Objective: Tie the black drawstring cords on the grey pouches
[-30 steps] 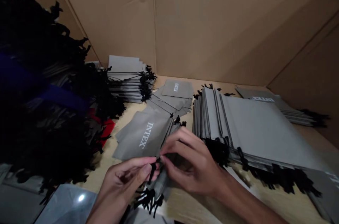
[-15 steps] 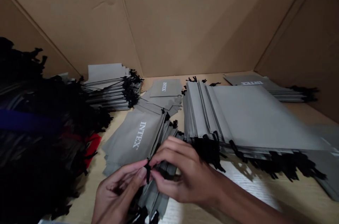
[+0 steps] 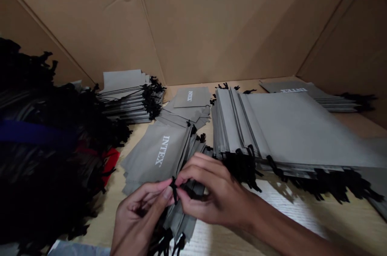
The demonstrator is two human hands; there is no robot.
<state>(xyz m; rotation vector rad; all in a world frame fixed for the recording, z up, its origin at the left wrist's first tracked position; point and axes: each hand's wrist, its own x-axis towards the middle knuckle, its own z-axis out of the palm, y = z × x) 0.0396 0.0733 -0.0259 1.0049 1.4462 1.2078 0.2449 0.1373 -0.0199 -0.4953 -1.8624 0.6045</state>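
My left hand (image 3: 142,217) and my right hand (image 3: 211,191) meet low in the middle of the head view. Both pinch the same short black drawstring (image 3: 173,189) of a grey pouch (image 3: 181,223) that lies under my fingers. Just beyond my hands lies a fanned pile of grey INTEX pouches (image 3: 157,153) with the white lettering up. Black cord ends (image 3: 169,244) hang below my left hand.
A wide stack of larger grey pouches (image 3: 290,131) fills the right side. Smaller stacks sit at the back (image 3: 125,94) (image 3: 189,107) and far right (image 3: 314,94). A dark heap of black cords and pouches (image 3: 45,147) takes the left. Cardboard walls (image 3: 211,26) enclose the wooden table (image 3: 302,223).
The view swung left and then settled. My hands stayed pinched on the drawstring, shifting only slightly over the pouch pile.
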